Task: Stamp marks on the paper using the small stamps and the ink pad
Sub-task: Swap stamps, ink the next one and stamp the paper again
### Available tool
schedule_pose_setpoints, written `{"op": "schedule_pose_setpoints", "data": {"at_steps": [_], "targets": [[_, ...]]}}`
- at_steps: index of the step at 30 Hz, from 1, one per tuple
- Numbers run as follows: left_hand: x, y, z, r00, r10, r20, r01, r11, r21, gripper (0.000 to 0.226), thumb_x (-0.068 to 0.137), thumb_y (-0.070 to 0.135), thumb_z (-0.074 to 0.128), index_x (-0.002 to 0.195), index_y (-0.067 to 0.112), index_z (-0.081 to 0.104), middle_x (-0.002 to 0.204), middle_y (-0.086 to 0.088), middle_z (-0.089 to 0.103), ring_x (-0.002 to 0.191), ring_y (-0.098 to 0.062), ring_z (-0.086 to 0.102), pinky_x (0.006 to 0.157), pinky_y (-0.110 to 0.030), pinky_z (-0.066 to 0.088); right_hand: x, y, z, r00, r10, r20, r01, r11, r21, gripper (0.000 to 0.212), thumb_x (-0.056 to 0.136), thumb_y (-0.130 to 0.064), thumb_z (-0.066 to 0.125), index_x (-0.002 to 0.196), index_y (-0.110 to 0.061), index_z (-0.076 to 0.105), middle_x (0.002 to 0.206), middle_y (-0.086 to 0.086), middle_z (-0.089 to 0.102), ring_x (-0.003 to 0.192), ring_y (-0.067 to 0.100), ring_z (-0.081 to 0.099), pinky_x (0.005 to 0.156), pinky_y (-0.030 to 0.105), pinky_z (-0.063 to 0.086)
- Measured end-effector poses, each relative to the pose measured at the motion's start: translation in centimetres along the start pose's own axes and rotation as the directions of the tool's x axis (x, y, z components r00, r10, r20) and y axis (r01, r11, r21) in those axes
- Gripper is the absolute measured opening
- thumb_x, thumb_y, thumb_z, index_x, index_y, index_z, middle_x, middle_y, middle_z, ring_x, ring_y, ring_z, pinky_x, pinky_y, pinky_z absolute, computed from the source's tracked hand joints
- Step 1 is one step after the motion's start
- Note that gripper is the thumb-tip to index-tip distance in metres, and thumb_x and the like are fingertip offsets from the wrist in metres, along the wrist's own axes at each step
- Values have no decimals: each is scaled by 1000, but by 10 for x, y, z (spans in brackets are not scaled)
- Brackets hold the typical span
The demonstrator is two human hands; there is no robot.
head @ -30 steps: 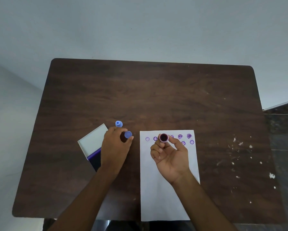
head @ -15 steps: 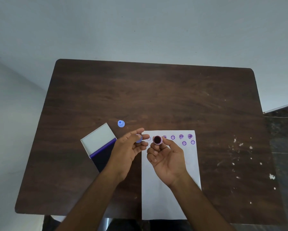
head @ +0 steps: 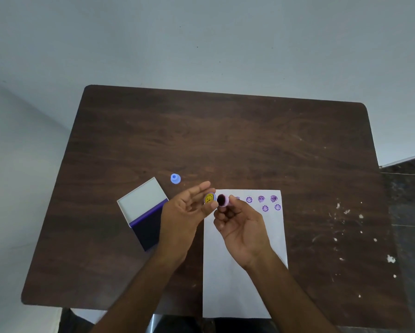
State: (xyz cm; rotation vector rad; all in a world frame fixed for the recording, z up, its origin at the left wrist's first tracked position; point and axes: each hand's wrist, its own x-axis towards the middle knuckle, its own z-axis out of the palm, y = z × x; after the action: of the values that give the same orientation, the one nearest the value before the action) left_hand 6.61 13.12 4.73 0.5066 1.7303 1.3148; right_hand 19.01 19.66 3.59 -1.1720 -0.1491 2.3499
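My right hand [head: 241, 230] holds a small pink stamp [head: 223, 200] palm up, its inked dark face turned toward me, above the top left corner of the white paper [head: 240, 292]. My left hand [head: 186, 212] pinches a small blue piece with a yellow smiley face [head: 209, 198] right beside that stamp. Several purple marks [head: 265, 203] run along the paper's top edge. The open ink pad [head: 146, 234] with its white lid lies left of my left hand. A second blue stamp [head: 175, 178] stands on the table behind the pad.
The dark wooden table [head: 225, 140] carries white paint flecks [head: 345, 224] on its right side. The paper's lower end hangs past the table's near edge. A pale wall lies behind the table and dark floor shows at the right.
My left hand lifted the blue piece from beside the ink pad and carried it right, up to the pink stamp in my right hand. Its smiley face now shows.
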Motion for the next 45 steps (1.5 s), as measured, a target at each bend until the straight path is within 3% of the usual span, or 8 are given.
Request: {"op": "schedule_pose_setpoints", "data": {"at_steps": [4, 12, 16, 29, 36, 39, 41, 45], "targets": [[-5, -1, 7, 999, 46, -10, -47, 998, -42, 46, 73, 33, 78, 116, 40, 64, 113, 22, 71, 107, -3, 67, 85, -18, 54, -1, 1, 5, 997, -65, 40, 69, 991, -112, 17, 88, -18, 65, 93, -4, 75, 84, 11, 70, 73, 17, 63, 69, 29, 54], [-7, 0, 5, 1000, 22, -6, -23, 995, -101, 52, 76, 27, 76, 125, 34, 59, 116, 19, 71, 108, -5, 67, 85, -20, 55, 1, 2, 10, 989, -126, 72, 141, 954, -263, 20, 92, -20, 60, 93, -7, 75, 86, 11, 70, 77, 19, 63, 73, 33, 52], [-6, 1, 0, 1000, 21, 1, -20, 994, -110, 56, 77, 24, 77, 129, 32, 58, 115, 18, 71, 108, -5, 68, 83, -18, 55, -1, 5, 13, 990, -112, 92, 133, 953, -272, 22, 95, -19, 57, 95, -5, 74, 87, 11, 69, 76, 17, 62, 67, 30, 52], [1, -1, -15, 999, 23, 22, -21, 994, -106, 66, 79, 24, 75, 140, 29, 49, 117, 19, 70, 110, -2, 65, 80, -10, 50, 7, 12, 26, 984, -101, 145, 141, 944, -299, 29, 90, -25, 61, 106, -4, 72, 103, 16, 71, 94, 25, 66, 83, 37, 54], [6, -3, -41, 998, 36, 48, -36, 999, -5, 63, 81, 22, 74, 139, 32, 51, 122, 13, 69, 115, -5, 63, 95, -23, 52, 19, 17, 33, 983, -26, 184, 90, 933, -349, 27, 92, -22, 62, 109, -3, 70, 101, 17, 70, 88, 24, 64, 77, 35, 55], [8, -6, -54, 998, 12, 55, -14, 999, 32, 61, 82, 16, 75, 138, 29, 53, 125, 12, 68, 118, -7, 62, 101, -34, 50, 26, 25, 40, 988, -44, 149, 104, 902, -418, 31, 85, -23, 71, 106, -1, 71, 101, 18, 71, 86, 25, 66, 75, 34, 56], [8, -6, -59, 999, 10, 43, -14, 994, 106, 63, 82, 16, 76, 139, 30, 53, 126, 16, 66, 118, -1, 60, 102, -28, 48, 31, 29, 44, 990, -85, 109, 128, 863, -490, 30, 83, -23, 74, 105, -2, 72, 102, 18, 72, 85, 28, 68, 73, 33, 55], [6, -7, -66, 993, -37, -114, 47, 995, 90, 44, 86, 27, 72, 128, 32, 62, 116, 26, 68, 108, 10, 60, 87, -8, 49, 49, 34, 48, 960, -277, 44, 203, 576, -792, 19, 80, -28, 78, 95, -17, 75, 84, 2, 76, 73, 22, 71, 65, 27, 57]]}}
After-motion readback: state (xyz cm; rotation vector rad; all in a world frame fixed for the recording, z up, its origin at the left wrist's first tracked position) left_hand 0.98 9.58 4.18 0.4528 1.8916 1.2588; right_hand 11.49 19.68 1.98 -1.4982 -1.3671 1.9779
